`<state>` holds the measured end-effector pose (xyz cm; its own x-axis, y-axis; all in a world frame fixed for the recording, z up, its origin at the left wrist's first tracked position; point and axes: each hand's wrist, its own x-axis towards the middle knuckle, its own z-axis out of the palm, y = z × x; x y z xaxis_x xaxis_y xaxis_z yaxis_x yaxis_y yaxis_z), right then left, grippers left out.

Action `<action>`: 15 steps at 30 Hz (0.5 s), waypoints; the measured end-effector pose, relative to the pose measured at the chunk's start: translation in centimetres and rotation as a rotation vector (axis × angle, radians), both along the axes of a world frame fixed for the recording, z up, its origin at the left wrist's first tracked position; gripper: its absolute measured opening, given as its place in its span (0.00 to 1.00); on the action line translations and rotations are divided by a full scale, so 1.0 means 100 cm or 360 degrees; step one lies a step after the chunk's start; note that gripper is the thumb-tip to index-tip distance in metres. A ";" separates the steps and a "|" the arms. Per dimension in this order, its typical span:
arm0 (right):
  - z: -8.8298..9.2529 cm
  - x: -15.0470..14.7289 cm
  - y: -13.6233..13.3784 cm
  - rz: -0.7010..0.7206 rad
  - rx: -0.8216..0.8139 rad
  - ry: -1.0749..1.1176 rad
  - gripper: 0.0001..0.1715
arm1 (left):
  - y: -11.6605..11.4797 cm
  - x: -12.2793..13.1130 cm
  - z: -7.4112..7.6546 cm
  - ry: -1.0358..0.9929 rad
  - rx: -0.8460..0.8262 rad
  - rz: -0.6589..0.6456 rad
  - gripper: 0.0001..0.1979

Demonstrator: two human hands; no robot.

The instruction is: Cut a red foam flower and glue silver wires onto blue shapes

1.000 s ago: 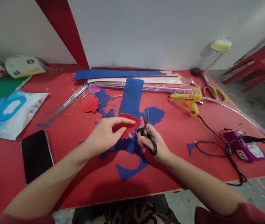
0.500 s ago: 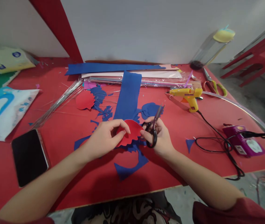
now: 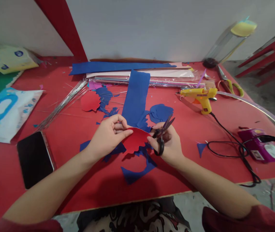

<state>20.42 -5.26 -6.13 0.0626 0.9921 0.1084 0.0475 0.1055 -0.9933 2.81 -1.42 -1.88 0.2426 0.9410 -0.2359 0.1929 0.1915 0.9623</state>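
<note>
Between my hands is a red petal-shaped cutout [image 3: 137, 140] with a scalloped lower edge. My left hand [image 3: 110, 135] pinches its upper left corner between thumb and fingers. My right hand [image 3: 168, 145] is closed around small black-handled scissors [image 3: 161, 141], blades pointing up and slightly apart, while its thumb tip meets the cutout's right side. Beneath lie blue scraps [image 3: 137, 172] and a long blue strip [image 3: 136, 98]. Blue scalloped cutouts [image 3: 161, 112] rest just beyond my right hand. A second red cutout [image 3: 90, 101] lies farther left.
A yellow glue gun [image 3: 201, 96] lies at the right, its cord running near a purple power box [image 3: 260, 145]. Yellow-handled scissors [image 3: 231, 86] and a clear bottle [image 3: 231, 42] are behind it. At left are a phone [image 3: 35, 159], thin wires [image 3: 63, 103] and a wipes pack [image 3: 9, 112].
My left fingers have shifted up to the red cutout's upper left corner, exposing more of its face. The scissors remain in my right hand. The whole view has shifted slightly.
</note>
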 end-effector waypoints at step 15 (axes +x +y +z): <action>0.002 0.000 0.000 -0.0140 0.0161 -0.0050 0.17 | -0.013 0.005 -0.009 -0.0097 0.0424 -0.0077 0.09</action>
<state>20.41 -5.25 -5.95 0.1437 0.9669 0.2109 0.0920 0.1991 -0.9757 3.33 -2.68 -2.79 0.2947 0.9550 0.0348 0.1357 -0.0779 0.9877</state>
